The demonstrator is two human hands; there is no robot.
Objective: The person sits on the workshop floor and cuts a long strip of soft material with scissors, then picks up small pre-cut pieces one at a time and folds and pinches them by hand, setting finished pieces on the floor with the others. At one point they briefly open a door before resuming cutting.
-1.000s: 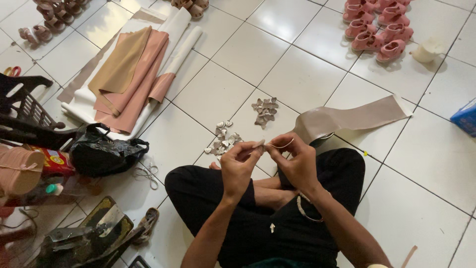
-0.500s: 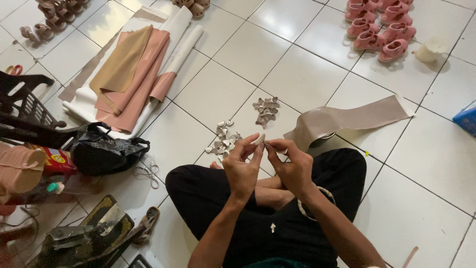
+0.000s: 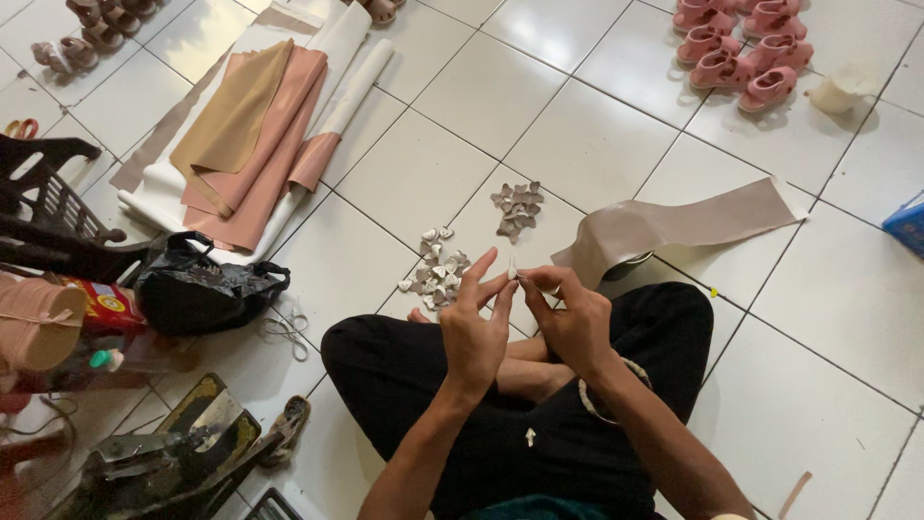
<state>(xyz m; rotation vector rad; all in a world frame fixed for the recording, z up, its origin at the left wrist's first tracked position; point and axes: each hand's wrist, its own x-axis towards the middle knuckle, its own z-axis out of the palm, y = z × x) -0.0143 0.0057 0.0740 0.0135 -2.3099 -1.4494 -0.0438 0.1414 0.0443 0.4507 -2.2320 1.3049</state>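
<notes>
- Hands first: my left hand (image 3: 474, 332) and right hand (image 3: 575, 323) meet in front of my crossed legs, fingertips nearly touching.
- Between them I hold a small pale piece (image 3: 513, 268), pinched at its lower end by the thumb and forefinger of both hands; it stands upright just above the fingertips.
- Left hand's other fingers (image 3: 481, 270) fan out straight and point up and away from me; right hand's other fingers curl inward under the piece.
- Just beyond my left fingertips, on the white tiled floor (image 3: 539, 106), lies a loose pile of small cut pieces (image 3: 435, 272).
- Farther out from the fingers sits a second, darker little pile (image 3: 518, 205).
- Out past my right fingers, a long greyish strip of material (image 3: 688, 223) trails across the tiles, its near end curling just beside my knee.
- Well off to the left of my fingers: folded tan and pink sheets (image 3: 252, 144), a black plastic bag (image 3: 204, 287), a black chair (image 3: 48, 207).
- Far beyond the right fingers, pink shoes (image 3: 736, 48) cluster together.
</notes>
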